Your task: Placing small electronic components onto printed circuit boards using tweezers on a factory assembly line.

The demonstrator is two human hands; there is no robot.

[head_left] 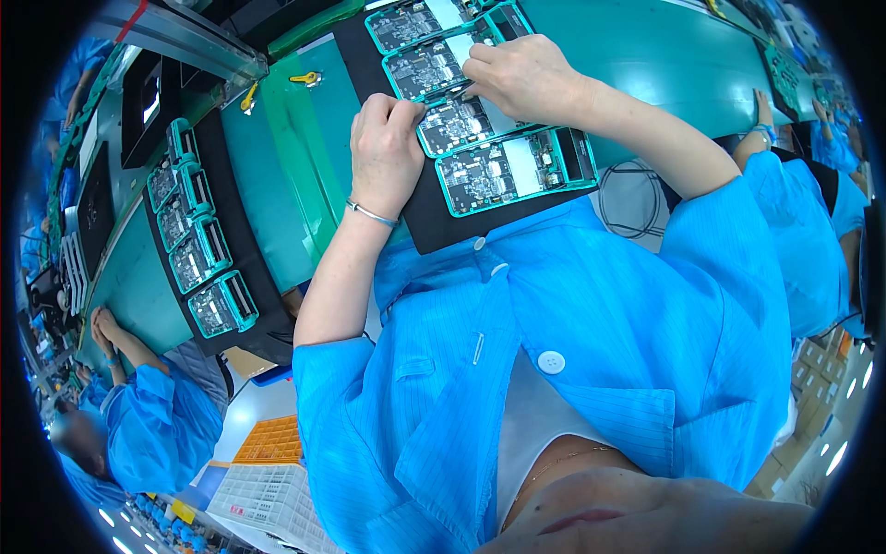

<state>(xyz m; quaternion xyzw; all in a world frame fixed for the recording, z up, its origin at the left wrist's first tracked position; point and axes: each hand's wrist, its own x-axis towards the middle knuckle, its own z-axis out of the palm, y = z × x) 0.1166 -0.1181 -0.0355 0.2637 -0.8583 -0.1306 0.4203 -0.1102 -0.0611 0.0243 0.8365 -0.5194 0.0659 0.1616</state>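
Observation:
A column of teal-framed electronic devices with bare circuit boards lies on a black mat (pixel 432 217) in front of me. My left hand (pixel 383 148) is closed at the left edge of the third device (pixel 454 125) from the far end, its fingertips by the teal rim; what they pinch is hidden. My right hand (pixel 526 81) is closed in a pinch above the boundary between that device and the second device (pixel 425 72). Something small and dark shows under its fingertips, too little to name. The nearest device (pixel 475 177) lies untouched beside a white panel.
More teal-framed devices (pixel 191 242) line a second black mat at left. Yellow-handled tools (pixel 305 79) lie on the green bench (pixel 277 175). A co-worker (pixel 157 415) sits at lower left, by stacked white crates (pixel 268 499); another is at right. Black cables (pixel 632 198) hang near the bench edge.

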